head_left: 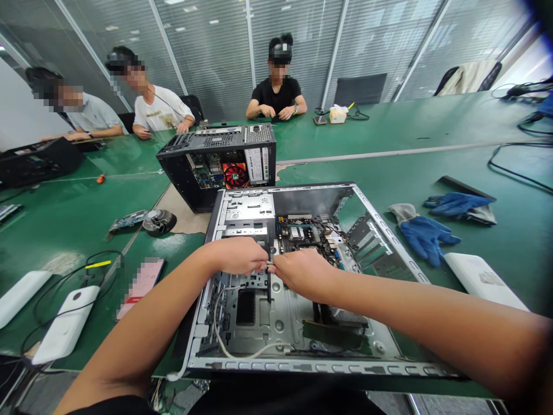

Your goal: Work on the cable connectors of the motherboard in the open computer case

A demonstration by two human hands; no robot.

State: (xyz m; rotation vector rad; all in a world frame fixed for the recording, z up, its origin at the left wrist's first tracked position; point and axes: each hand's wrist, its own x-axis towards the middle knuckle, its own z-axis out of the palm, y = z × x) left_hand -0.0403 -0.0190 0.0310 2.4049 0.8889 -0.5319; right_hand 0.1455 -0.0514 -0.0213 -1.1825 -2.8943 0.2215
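An open silver computer case (391,242) lies flat on the green table (432,167) in front of me, its motherboard (309,236) exposed. My left hand (237,256) and my right hand (302,271) meet over the middle of the case, both with fingers pinched together on a small thin part between them, too small to name. A black strip (268,282) runs down just below my fingertips. A white cable (222,337) loops across the case floor near my left forearm.
A second, black computer case (218,164) stands behind the silver one. Blue gloves (425,236) and a white device (479,276) lie to the right. White devices (64,328), cables and a phone (140,285) sit left. Three people sit at the far side.
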